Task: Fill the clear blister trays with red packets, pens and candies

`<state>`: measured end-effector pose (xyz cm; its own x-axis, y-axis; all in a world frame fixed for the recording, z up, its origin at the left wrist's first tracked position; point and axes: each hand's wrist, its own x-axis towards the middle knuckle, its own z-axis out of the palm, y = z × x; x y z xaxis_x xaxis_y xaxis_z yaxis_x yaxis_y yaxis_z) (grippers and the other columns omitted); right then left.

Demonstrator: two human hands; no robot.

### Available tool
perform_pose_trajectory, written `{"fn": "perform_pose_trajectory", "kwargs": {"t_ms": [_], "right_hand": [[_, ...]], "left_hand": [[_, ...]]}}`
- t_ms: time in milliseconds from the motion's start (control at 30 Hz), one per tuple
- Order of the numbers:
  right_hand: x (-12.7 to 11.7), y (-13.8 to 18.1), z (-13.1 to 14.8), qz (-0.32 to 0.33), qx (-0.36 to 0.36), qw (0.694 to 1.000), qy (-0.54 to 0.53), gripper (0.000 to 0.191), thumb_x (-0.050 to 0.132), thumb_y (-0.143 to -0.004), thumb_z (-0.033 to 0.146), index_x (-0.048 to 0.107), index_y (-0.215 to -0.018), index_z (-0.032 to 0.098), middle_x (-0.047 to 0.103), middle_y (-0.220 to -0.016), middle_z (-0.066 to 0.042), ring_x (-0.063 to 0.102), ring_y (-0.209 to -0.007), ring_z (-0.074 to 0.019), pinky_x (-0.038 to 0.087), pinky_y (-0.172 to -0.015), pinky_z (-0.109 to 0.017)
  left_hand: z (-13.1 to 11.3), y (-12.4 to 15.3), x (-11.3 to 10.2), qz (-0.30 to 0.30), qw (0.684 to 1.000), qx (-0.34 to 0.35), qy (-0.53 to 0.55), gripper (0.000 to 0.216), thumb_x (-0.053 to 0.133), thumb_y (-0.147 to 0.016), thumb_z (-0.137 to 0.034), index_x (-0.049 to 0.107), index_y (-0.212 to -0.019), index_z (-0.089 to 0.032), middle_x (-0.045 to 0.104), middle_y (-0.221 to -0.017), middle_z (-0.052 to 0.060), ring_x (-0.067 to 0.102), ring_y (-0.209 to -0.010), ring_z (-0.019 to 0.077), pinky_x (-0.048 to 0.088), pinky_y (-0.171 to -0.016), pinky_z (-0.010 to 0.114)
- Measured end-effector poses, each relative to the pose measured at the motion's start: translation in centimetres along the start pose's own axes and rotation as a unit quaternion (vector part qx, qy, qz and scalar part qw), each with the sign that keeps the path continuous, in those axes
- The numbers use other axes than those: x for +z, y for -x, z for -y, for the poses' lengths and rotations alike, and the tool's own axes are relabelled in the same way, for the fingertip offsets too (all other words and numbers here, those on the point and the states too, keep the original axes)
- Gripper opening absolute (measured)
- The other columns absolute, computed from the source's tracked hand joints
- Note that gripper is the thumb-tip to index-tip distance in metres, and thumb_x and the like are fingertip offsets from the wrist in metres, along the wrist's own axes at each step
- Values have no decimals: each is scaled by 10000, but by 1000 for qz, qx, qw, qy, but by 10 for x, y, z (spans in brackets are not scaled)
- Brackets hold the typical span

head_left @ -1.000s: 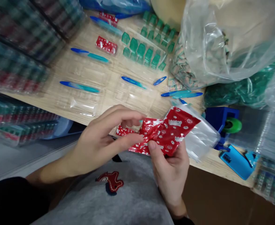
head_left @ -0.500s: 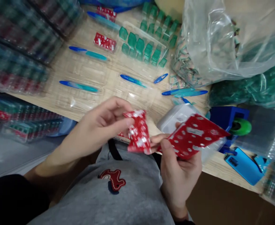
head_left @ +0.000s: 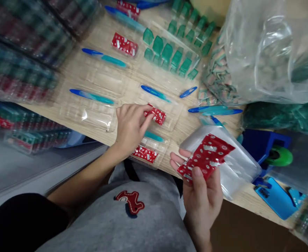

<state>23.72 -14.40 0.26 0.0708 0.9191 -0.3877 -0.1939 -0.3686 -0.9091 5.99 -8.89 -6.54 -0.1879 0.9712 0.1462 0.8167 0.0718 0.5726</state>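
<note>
My left hand (head_left: 131, 127) grips one end of a small red patterned packet (head_left: 157, 114), its fingers closed over the packet's left part. The packet lies at a clear plastic tray (head_left: 173, 120) that also carries a blue-and-teal pen-shaped piece (head_left: 156, 93). Below it, a nearer tray holds another red packet (head_left: 145, 154) and a teal piece (head_left: 154, 136), partly hidden by my left hand. My right hand (head_left: 202, 190) holds flat red patterned packets (head_left: 207, 157) under the thumb, some fingers stretched out behind; I cannot tell how many.
Green plastic pieces (head_left: 166, 52) stand in a tray at the back. A large clear bag (head_left: 248, 52) fills the back right. Clear plastic sleeves (head_left: 237, 168), a blue tape dispenser (head_left: 256, 143) and a blue phone (head_left: 276, 199) lie at right. Packed trays (head_left: 20, 73) are stacked at left.
My left hand has moved away from my right hand, up and forward, carrying one red packet to the middle tray. My right hand keeps the other packets, now lower and turned more upright.
</note>
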Motion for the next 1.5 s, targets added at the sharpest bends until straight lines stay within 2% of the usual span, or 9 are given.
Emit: {"fn": "perform_pose_trajectory", "kwargs": {"t_ms": [200,433,700,933,1067,1167,1233,1433,1500], "right_hand": [[16,-13,-3,84,67,994,0,207,569,-945,343,583,-1142,282,741,-1035,-21,754,-821,-182,665,-667,-331],[37,-30,-7,190,119,973,45,103,606,-906,301,613,-957,212,765,-838,-21,727,-581,-147,603,-477,-223],[38,-39,-11,165,28,984,62,113,562,-951,275,661,-939,222,748,-871,-10,681,-581,-93,585,-542,-209],[37,-32,-19,171,63,982,50,201,533,-972,333,673,-1096,259,741,-1048,-40,736,-780,-154,639,-706,-314],[50,-31,-18,218,84,972,32,328,496,-987,344,552,-1299,264,719,-1156,-69,746,-862,-189,655,-735,-372],[57,-30,-18,262,77,960,65,479,520,-977,309,407,-1442,294,643,-1309,-80,739,-943,-190,658,-776,-371],[57,-29,-21,295,79,949,84,540,527,-976,279,341,-1480,333,623,-1337,-65,733,-978,-176,651,-819,-358],[40,-24,-39,279,65,954,93,498,509,-991,283,351,-1459,342,703,-1127,-39,738,-931,-146,641,-812,-310],[35,-23,-42,257,36,960,102,459,508,-992,275,388,-1432,325,714,-1079,-37,741,-871,-134,637,-788,-291]], "left_hand": [[-4,-10,-11,38,997,-1,62,143,597,-922,-254,691,-1028,-239,597,-1239,102,516,-1173,290,408,-1010,485],[-4,-13,-62,190,911,-86,357,108,639,-886,-307,666,-908,-205,690,-837,7,637,-751,134,521,-683,237],[118,-61,-58,-196,956,-155,151,91,610,-889,-276,567,-853,-204,595,-738,-3,585,-691,148,490,-686,280],[125,-76,-46,-174,969,-161,-73,223,701,-816,-236,620,-1025,-238,593,-1120,104,525,-1164,319,364,-1061,499],[68,-47,-65,-27,991,-90,94,184,541,-934,-328,649,-1041,-225,647,-1060,71,611,-1024,233,480,-953,416],[29,-17,-83,175,952,-28,251,183,545,-936,-368,670,-909,-237,685,-931,34,648,-888,179,532,-820,319],[21,1,-90,218,932,-36,286,142,571,-922,-323,661,-857,-235,687,-858,21,652,-821,161,531,-766,288],[88,27,-87,-120,959,-217,139,98,569,-869,-275,597,-933,-205,673,-853,21,616,-742,155,492,-703,287],[111,30,-83,-160,966,-203,28,121,574,-861,-261,601,-965,-206,676,-869,39,603,-762,185,479,-733,332]]}}
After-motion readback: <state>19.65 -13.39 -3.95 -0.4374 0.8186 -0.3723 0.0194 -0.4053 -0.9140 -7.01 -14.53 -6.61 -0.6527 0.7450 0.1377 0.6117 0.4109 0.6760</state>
